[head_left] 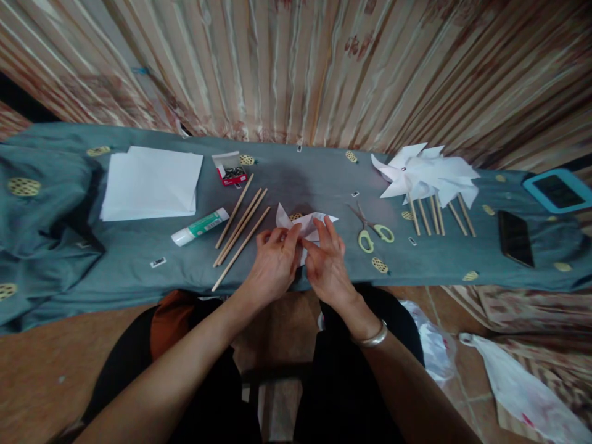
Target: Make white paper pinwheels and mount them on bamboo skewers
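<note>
Both my hands meet over a white paper pinwheel near the front edge of the cloth-covered table. My left hand pinches the paper near its middle, fingers curled. Opposite it, my right hand presses the paper's right side with thumb and fingers. My fingers hide the centre of the paper, and its pointed corners stick out past them. Several wooden sticks lie just left of my left hand. A pair of scissors with pale green handles rests to the right of my right hand.
Left of the sticks lie a glue stick, an open red box of small pins and a stack of white paper. Finished pinwheels on sticks are piled at the right, near a phone and a blue-framed device.
</note>
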### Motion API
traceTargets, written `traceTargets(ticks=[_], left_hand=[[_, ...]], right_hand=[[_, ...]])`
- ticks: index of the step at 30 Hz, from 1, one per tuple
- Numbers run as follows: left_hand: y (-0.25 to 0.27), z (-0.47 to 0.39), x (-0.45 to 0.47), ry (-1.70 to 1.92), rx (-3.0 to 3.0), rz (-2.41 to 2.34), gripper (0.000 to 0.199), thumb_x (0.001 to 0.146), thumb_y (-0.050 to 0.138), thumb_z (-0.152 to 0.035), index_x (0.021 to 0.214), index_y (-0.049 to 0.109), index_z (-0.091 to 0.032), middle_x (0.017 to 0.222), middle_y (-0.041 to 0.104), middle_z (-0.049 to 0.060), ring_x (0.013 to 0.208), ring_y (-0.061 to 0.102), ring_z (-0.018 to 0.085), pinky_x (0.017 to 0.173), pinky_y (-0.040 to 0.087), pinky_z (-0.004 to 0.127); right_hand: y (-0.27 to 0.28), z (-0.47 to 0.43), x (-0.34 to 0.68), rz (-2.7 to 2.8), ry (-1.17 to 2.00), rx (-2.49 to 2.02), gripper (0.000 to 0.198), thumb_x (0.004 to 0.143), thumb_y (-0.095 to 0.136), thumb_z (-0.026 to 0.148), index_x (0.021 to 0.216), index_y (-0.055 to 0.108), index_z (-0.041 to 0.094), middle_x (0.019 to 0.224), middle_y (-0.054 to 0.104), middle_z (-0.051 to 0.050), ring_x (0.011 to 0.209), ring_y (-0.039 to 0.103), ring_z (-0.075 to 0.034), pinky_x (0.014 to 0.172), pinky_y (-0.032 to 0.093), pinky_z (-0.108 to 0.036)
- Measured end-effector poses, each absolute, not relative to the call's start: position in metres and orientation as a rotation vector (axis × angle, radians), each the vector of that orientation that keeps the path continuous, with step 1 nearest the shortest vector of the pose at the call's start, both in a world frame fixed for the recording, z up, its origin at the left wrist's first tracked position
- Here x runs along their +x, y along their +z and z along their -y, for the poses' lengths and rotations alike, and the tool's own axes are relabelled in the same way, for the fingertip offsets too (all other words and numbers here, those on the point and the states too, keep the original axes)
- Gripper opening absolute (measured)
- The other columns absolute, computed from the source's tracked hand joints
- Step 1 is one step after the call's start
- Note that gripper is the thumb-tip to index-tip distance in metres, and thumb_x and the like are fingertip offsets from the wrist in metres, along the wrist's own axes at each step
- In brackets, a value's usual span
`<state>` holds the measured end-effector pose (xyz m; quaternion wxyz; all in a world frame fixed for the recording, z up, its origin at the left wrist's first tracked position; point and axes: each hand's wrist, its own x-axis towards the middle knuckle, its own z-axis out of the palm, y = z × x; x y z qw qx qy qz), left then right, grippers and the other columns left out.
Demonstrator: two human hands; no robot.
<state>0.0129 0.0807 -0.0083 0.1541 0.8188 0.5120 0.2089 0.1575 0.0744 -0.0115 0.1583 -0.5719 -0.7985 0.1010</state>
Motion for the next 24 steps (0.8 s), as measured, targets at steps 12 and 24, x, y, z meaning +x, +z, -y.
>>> traceTargets(ticks=[12,24], left_hand=[[-0.006,-0.075,0.011,0.506,2.509,-1.401,0.042,0.091,0.033,-0.010,0.130,0.049,-0.007,0.102,0.070,0.017,0.117,0.050,0.029,0.093,0.032,0.048],[-0.003,-0.072,0.011,0.568,2.517,-1.307,0.034,0.095,0.032,-0.014,0.114,0.059,-0.009,0.115,0.068,0.017,0.114,0.052,0.028,0.095,0.032,0.048]], right_hand=[[-0.003,-0.076,0.171,2.117,0.234,-1.562,0.040,0.085,0.039,0.007,0.116,0.064,0.016,0.150,0.038,-0.012,0.146,0.021,-0.028,0.111,0.031,-0.052],[-0.004,-0.073,0.175,2.382,0.140,-1.579,0.038,0.085,0.046,0.011,0.118,0.062,0.020,0.154,0.032,-0.011,0.146,0.014,-0.032,0.107,0.027,-0.054]])
